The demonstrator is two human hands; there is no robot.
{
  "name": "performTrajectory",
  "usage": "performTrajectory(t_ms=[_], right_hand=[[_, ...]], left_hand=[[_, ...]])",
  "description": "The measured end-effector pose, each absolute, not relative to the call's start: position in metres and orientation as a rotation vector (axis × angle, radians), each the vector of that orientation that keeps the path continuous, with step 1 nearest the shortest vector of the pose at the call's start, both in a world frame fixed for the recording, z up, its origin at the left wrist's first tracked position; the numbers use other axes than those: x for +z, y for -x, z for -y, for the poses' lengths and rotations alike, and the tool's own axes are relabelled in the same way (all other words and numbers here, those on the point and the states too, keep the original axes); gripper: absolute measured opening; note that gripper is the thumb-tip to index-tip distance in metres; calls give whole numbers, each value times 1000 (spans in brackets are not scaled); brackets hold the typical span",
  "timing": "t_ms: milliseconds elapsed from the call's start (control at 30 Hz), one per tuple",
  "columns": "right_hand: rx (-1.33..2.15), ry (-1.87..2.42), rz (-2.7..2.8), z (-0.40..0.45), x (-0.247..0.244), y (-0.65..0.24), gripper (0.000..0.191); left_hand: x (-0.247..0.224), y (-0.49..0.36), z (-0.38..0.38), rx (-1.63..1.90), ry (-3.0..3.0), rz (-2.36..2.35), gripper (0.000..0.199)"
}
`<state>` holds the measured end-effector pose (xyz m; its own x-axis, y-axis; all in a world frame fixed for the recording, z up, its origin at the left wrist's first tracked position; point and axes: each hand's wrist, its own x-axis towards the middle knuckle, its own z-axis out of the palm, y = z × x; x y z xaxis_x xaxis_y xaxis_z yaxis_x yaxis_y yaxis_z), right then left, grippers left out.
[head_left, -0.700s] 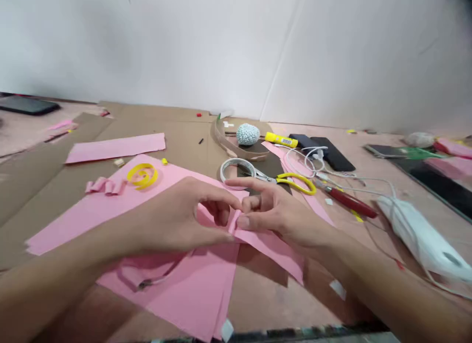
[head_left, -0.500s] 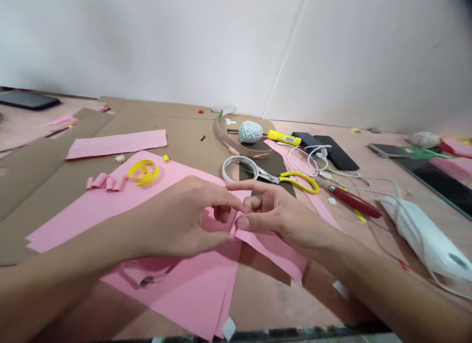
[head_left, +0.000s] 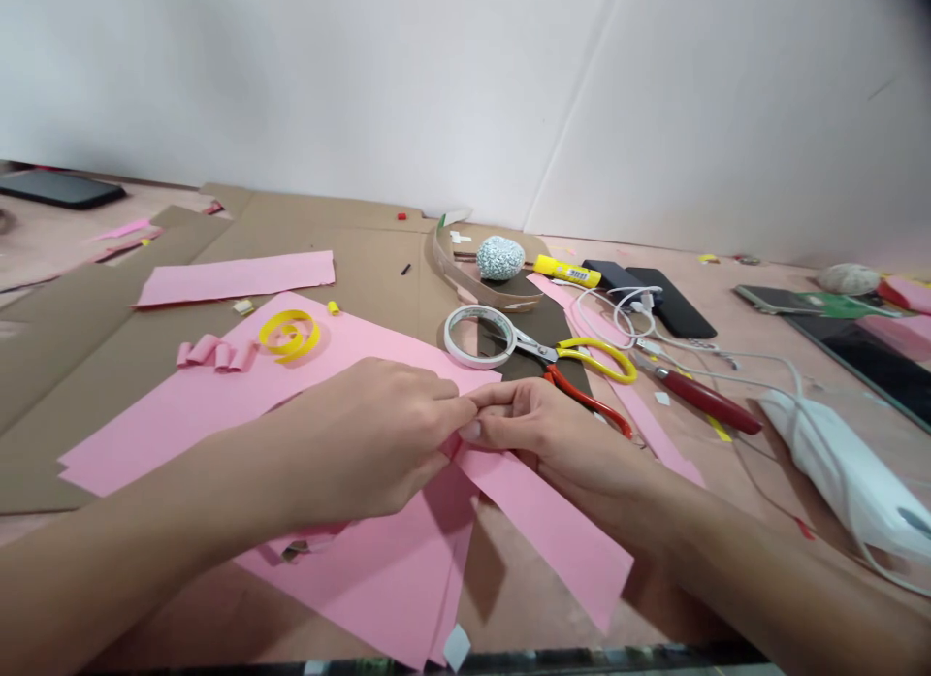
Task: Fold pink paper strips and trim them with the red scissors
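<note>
My left hand (head_left: 356, 443) and right hand (head_left: 553, 443) are closed, pinching a fold of pink paper (head_left: 378, 337) between the fingertips, above the cardboard (head_left: 364, 240). The sheet's far edge nearly meets the tape roll (head_left: 472, 337); the scissors (head_left: 560, 361) lie just beyond my right hand.

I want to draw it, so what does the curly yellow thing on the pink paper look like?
It is a narrow strip of bright yellow paper curled into a loose spiral of about two turns. It seems to stand on its edge, with its outer end trailing off. It rests on a big pink paper sheet, near a small curled pink strip.
</note>
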<state>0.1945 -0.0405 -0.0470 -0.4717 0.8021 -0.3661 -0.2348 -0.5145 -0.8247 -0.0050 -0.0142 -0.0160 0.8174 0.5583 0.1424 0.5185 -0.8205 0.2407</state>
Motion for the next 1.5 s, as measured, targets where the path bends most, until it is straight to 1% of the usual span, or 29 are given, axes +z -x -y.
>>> performTrajectory(t_ms=[133, 200, 500, 700, 867, 967, 1067, 1167, 1233, 1367, 1500], right_hand=[[2007, 1088, 938, 41, -47, -192, 27], [1997, 1113, 911, 41, -46, -190, 27], [1976, 1115, 920, 39, -47, -189, 25], [1894, 1245, 1023, 39, -46, -187, 28], [1833, 1194, 998, 39, -48, -188, 27], [1795, 1094, 929, 40, -48, -191, 25], [1712, 1045, 910, 41, -47, -194, 24], [1653, 1048, 913, 42, -45, -195, 23], [1636, 1040, 900, 43, -45, -195, 22], [1614, 1014, 911, 43, -44, -194, 18], [1646, 979, 935, 42, -44, -194, 16]], left_hand=[[-19, 5, 16, 73, -3002, -732, 21], [-18, 5, 16, 45, -3046, -698, 21], [-16, 4, 14, 92, -3117, -653, 23], [-16, 6, 18, 107, -3182, -613, 21], [-15, 6, 17, 236, -3170, -624, 21], [-12, 6, 13, 448, -2982, -811, 21], [-6, 2, 11, 634, -2565, -1023, 16], [-3, -3, 13, 699, -2101, -1044, 10], [-4, -7, 14, 730, -1879, -1027, 11], [-11, -11, 15, 753, -1656, -992, 14], [-14, -12, 14, 787, -1630, -981, 11]])
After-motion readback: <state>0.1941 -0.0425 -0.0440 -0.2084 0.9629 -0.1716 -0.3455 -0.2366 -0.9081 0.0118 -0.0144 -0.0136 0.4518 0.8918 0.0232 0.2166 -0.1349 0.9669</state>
